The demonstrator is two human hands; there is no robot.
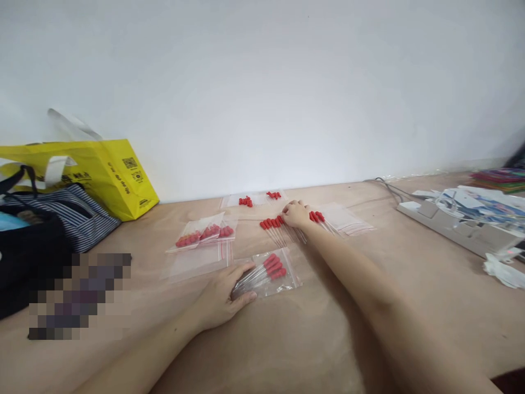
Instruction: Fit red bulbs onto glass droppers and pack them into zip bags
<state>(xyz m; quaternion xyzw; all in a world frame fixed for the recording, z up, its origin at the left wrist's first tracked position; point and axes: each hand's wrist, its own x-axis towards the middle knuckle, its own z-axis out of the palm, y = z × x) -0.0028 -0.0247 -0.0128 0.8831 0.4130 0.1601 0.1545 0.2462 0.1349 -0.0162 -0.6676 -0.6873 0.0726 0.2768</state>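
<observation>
Between the thumb and fingers of my left hand (225, 295) is a clear zip bag (289, 271) holding several red-tipped sticks (274, 265), lying flat on the table. My right hand (296, 213) reaches farther out, its fingers curled down over a row of loose red-tipped sticks (270, 223); what its fingertips hold is hidden. More loose red-tipped sticks (318, 217) lie just right of it. Several bags with red tips inside (205, 235) overlap at the left, above a flat clear bag (197, 261). Small red pieces (246, 202) rest on clear bags near the wall.
A yellow bag (123, 175), a striped bag (88, 216) and a black bag (33, 262) stand at the left, near a blurred dark object (80, 298). At the right are clear bags (344, 219), a white power strip (455, 227) with cables, and papers (484, 205).
</observation>
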